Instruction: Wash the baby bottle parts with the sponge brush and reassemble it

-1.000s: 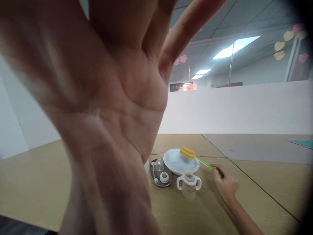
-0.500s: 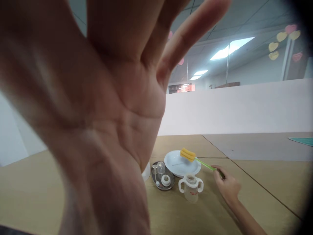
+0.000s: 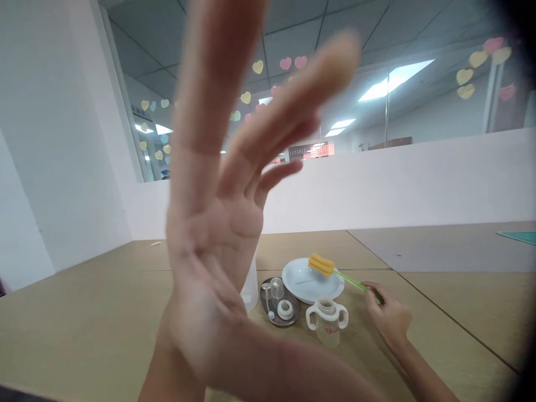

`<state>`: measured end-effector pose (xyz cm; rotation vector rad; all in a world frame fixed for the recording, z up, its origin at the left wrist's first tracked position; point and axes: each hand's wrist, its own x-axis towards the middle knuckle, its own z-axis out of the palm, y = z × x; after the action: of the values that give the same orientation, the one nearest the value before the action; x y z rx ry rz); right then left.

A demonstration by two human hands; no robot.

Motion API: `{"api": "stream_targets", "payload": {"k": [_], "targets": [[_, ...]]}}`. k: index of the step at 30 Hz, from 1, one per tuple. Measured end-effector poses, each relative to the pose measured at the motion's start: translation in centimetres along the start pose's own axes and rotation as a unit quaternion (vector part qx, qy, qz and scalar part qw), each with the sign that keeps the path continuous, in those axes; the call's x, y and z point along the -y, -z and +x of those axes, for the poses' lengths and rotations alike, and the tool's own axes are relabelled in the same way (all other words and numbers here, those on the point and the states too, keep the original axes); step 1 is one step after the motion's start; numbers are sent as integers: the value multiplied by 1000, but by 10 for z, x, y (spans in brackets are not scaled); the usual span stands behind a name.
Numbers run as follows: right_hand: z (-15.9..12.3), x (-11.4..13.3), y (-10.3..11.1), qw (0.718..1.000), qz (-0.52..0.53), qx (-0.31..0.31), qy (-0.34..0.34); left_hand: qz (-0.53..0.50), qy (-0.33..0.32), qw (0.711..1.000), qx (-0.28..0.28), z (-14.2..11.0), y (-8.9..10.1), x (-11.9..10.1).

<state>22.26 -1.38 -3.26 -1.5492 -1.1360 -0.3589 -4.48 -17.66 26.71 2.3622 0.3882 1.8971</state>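
My left hand (image 3: 221, 234) is raised close to the camera, its fingers spread and nothing in it. At the right, my right hand (image 3: 387, 315) grips the green handle of a yellow sponge brush (image 3: 321, 264), whose head is over the rim of a white plate (image 3: 293, 279). In front of the plate a baby bottle (image 3: 327, 324) with two white handles stands upright without its cap. Beside it an oval metal tray (image 3: 273, 321) carries a clear cap (image 3: 277, 288), a white ring (image 3: 285, 310) and a straw piece with a small weight (image 3: 268, 298).
Behind my left hand a white container (image 3: 250, 293) is partly hidden. The wooden table (image 3: 84, 329) runs up to a low white wall (image 3: 397, 190) with windows above. A teal item (image 3: 519, 237) lies at the far right.
My left hand has drawn back from the camera and turned, so more of its fingers and the room behind show. My right hand and the brush have hardly moved.
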Motion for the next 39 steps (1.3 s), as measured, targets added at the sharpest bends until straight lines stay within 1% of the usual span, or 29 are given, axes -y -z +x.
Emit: {"api": "stream_targets", "payload": {"k": [1, 2, 3, 4, 5, 7, 10, 12, 14, 16, 18, 20, 22, 24, 27, 30, 34, 36, 39], "targets": [[0, 0, 0, 1000, 2, -1, 6, -35, -30, 999, 12, -2, -3, 1], [0, 0, -1, 1000, 4, -2, 10, -65, -69, 995, 44, -6, -6, 6], [0, -1, -2, 1000, 5, -2, 14, -62, -59, 995, 45, -14, -10, 14], [0, -1, -3, 1000, 6, -4, 14, -61, -45, 997, 31, -24, -13, 26], [0, -1, -4, 1000, 7, -5, 14, -57, -20, 998, 18, -36, -18, 40], [-1, -2, -5, 1000, 8, -1, 11, -37, 54, 998, -17, -65, -31, 77], [0, -1, -4, 1000, 9, 12, 9, 50, 172, 983, -44, -112, -57, 137], [0, 1, -3, 1000, 11, 15, 7, 82, 222, 971, -46, -141, -76, 169], [0, 3, -2, 1000, 12, 14, 2, 86, 237, 967, -34, -166, -92, 189], [0, 3, -3, 1000, 11, 16, -1, 77, 227, 971, 6, -186, -103, 197], [0, 4, -5, 1000, 11, 21, 1, 84, 187, 977, 64, -202, -110, 198], [0, 5, -7, 999, 18, 27, 5, 116, 148, 976, 107, -215, -116, 199], [1, 6, -7, 999, 27, 30, 3, 152, 118, 972, 138, -224, -121, 203], [1, 7, -6, 999, 33, 31, -9, 182, 96, 967, 152, -230, -126, 208], [1, 9, -3, 998, 31, 41, -42, 204, 75, 967, 135, -236, -129, 213], [2, 9, -2, 996, 32, 58, -65, 202, 76, 972, 91, -236, -127, 213], [1, 9, -2, 996, 38, 54, -58, 214, 65, 975, 13, -235, -122, 214], [2, 8, -2, 996, 47, 46, -53, 221, 59, 974, -6, -234, -120, 219], [3, 6, 1, 995, 68, 35, -57, 248, 85, 964, -38, -228, -116, 228]]}}
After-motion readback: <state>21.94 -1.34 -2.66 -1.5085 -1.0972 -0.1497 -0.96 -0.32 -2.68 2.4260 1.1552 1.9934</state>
